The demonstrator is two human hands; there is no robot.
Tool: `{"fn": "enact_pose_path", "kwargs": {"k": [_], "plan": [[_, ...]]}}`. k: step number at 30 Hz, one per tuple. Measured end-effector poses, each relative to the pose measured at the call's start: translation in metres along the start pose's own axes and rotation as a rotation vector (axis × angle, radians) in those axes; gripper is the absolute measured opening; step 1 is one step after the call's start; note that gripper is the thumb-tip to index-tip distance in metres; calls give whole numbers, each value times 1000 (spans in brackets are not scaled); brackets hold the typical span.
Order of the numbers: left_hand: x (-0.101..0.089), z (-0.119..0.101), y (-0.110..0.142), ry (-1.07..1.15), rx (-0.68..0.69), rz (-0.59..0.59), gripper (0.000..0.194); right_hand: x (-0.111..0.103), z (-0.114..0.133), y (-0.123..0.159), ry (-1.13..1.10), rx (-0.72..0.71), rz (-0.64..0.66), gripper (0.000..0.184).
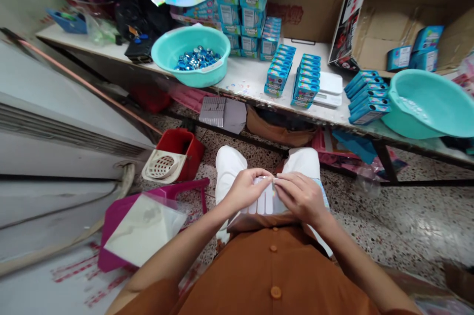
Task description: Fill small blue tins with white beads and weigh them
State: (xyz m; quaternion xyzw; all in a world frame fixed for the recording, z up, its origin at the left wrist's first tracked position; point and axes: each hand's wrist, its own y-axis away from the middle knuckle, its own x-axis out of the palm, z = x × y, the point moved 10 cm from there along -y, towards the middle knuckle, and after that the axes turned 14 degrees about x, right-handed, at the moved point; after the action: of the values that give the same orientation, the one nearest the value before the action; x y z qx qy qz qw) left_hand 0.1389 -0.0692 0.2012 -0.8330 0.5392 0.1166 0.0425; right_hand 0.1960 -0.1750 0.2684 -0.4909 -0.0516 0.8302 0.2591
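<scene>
Brown buttoned shirt front (pixel 272 275) fills the bottom of the view, two round buttons showing. Above it, the left hand (pixel 244 190) and right hand (pixel 300 197) both grip, fingertips pinching, a pale slit-edged card (pixel 264 202) held over the lap, with a rainbow glint at its top edge. Even pressure from both sides should keep it from buckling. Beyond lie two teal plastic basins (pixel 192 75), three rows of blue boxes (pixel 305 80) and one white digital scale (pixel 329 89) on a white bench (pixel 244 75).
</scene>
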Motion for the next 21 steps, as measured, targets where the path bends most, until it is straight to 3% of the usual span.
{"fn": "enact_pose_path", "kwargs": {"k": [4, 10, 14, 17, 21], "plan": [[-2, 0, -1, -13, 24, -9, 25, 2, 2, -9, 2, 12, 48, 13], [-5, -2, -6, -10, 56, 8, 25, 2, 11, -17, 63, -113, 70, 14], [-12, -2, -10, -36, 80, -8, 27, -11, 15, -24, -4, -143, 120, 18], [-28, 8, -15, -124, 80, -86, 29, -37, 5, -36, -108, -36, 95, 18], [-46, 19, -24, -318, 95, -145, 32, -79, -39, -52, -363, 314, -3, 17]]}}
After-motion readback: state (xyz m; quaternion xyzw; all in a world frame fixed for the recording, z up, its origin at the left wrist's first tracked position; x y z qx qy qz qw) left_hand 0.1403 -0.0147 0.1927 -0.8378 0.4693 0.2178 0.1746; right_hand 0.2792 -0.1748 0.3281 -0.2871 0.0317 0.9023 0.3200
